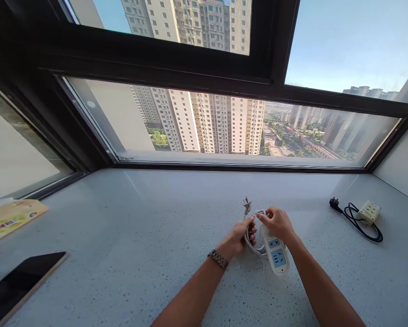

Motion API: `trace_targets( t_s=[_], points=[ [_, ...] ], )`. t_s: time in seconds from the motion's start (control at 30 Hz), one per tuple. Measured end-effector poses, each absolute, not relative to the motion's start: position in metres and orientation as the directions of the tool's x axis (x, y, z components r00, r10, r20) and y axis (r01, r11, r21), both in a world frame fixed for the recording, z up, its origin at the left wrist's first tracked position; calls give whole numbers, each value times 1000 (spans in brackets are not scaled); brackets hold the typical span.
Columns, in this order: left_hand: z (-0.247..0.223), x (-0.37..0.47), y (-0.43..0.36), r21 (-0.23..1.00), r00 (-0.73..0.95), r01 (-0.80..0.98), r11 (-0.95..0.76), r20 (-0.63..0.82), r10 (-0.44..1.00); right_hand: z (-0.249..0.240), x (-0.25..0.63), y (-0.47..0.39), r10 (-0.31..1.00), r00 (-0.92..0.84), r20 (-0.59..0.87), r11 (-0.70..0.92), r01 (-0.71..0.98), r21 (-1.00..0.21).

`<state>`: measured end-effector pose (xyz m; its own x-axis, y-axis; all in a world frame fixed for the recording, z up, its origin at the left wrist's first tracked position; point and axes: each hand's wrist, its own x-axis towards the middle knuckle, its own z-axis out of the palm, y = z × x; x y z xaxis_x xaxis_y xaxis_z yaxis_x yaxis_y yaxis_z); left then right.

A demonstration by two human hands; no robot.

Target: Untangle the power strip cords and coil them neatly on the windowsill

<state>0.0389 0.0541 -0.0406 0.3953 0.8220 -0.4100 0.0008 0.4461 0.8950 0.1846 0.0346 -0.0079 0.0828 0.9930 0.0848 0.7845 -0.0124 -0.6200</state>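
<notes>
A white power strip (pixel 277 256) with blue socket panels lies at a slant on the speckled white sill. Its pale cable (pixel 254 249) is looped in a coil at the strip's left side. My left hand (pixel 239 234), with a metal watch on the wrist, is closed round the left part of the coil. The cable's plug (pixel 247 205) sticks up beyond that hand. My right hand (pixel 277 222) is closed at the top of the coil, over the strip's far end, with its thumb near the left hand's fingertips.
A small cream socket block (pixel 369 212) with a black cable and black plug (pixel 334 203) lies at the right. A dark tablet-like device (pixel 22 284) and a yellow package (pixel 13 220) are at the left. Dark-framed windows (pixel 204 167) border the sill's far side.
</notes>
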Motion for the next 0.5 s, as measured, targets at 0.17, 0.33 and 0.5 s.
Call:
trace_targets(
  t_s=[0.17, 0.33, 0.5],
  points=[
    [-39, 18, 65, 920, 198, 303, 250, -318, 927, -25, 188, 39, 978, 158, 135, -26, 741, -671],
    [-34, 17, 61, 745, 102, 660, -99, 42, 994, -42, 199, 47, 956, 207, 208, 27, 645, -764],
    [-33, 29, 50, 457, 497, 681, -573, 286, 819, -55, 219, 54, 948, 191, 254, 107, 563, -820]
  ],
)
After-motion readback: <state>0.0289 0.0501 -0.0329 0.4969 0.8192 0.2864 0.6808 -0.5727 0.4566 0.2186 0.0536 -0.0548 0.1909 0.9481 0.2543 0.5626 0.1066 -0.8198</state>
